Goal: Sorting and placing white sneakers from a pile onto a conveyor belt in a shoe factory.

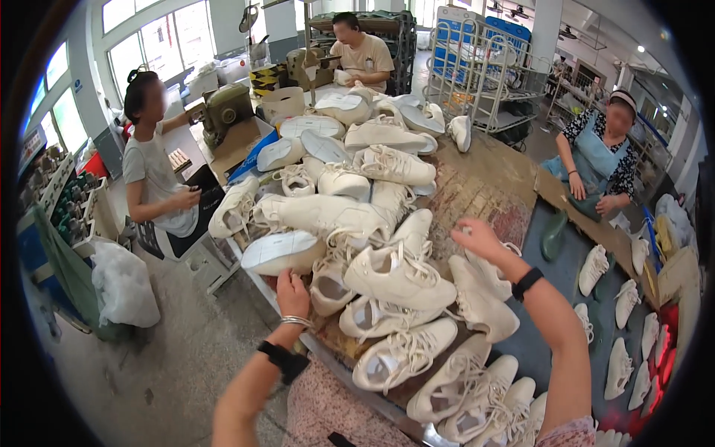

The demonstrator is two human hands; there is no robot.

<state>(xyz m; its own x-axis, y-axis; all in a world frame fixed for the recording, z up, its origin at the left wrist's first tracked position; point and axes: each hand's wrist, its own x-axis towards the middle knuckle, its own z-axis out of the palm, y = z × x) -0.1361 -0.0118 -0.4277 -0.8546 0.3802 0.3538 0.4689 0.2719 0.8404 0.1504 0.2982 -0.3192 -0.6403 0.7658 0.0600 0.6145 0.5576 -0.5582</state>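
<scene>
A heap of cream-white lace-up sneakers (387,279) covers a long worn wooden table (484,186). My left hand (292,292) rests at the near left edge of the heap, fingers closed on the heel of a sneaker lying on its side with its pale sole (281,252) facing me. My right hand (477,237) reaches over the heap's right side, fingers spread, just above a sneaker (482,298); whether it touches is unclear. Both wrists wear black bands, the left also a silver bracelet.
Three other people work around the table: one seated at far left (153,160), one at the far end (361,52), one in a blue apron at right (599,149). A sewing machine (226,108), wire racks (484,67) and more sneakers (622,365) at lower right surround it.
</scene>
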